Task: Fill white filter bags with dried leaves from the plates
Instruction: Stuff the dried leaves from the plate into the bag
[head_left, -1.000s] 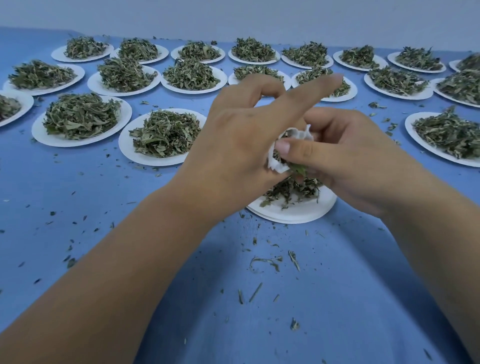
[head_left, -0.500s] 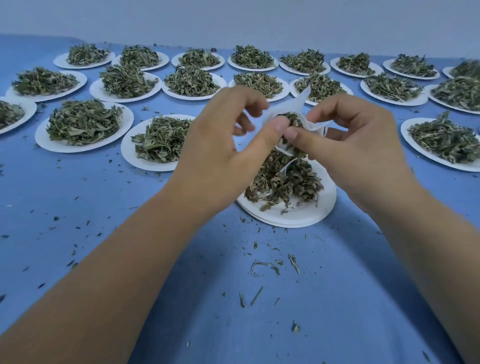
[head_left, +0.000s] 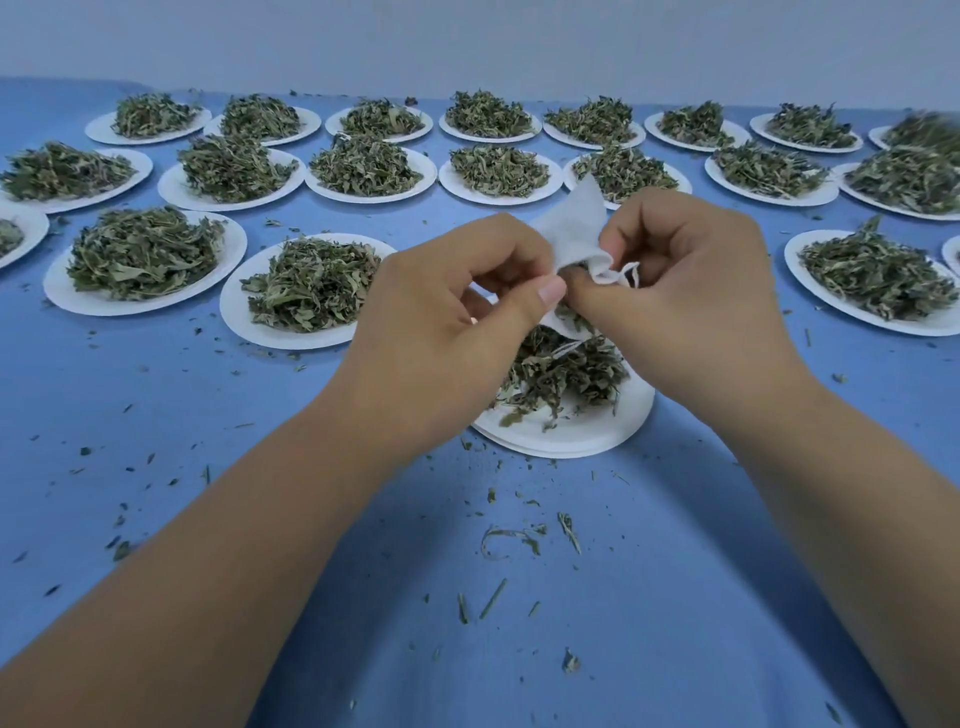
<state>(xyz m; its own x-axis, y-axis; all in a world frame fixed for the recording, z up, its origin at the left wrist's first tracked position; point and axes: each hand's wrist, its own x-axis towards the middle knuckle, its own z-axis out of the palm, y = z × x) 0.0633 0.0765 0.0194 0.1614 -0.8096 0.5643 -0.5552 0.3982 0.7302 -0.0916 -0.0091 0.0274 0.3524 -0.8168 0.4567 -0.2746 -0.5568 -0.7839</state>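
Observation:
A white filter bag (head_left: 574, 228) is pinched between both hands above the nearest white plate (head_left: 566, 439). My left hand (head_left: 441, 322) grips the bag's lower left side with thumb and forefinger. My right hand (head_left: 691, 291) grips its right side, where a thin drawstring loop shows. One corner of the bag points up and away. Some dried leaves show at the bag's lower edge. A small heap of dried green leaves (head_left: 561, 376) lies on the plate under the hands, partly hidden by them.
Several white plates heaped with dried leaves stand in rows on the blue cloth, among them one at the left (head_left: 306, 291) and one at the right (head_left: 872, 280). Loose leaf bits (head_left: 519, 535) are scattered on the cloth (head_left: 156, 441) near me.
Both hands have lifted and drawn slightly apart with the bag. The bag has turned so a flat white corner now points up. The view has tilted a little downward.

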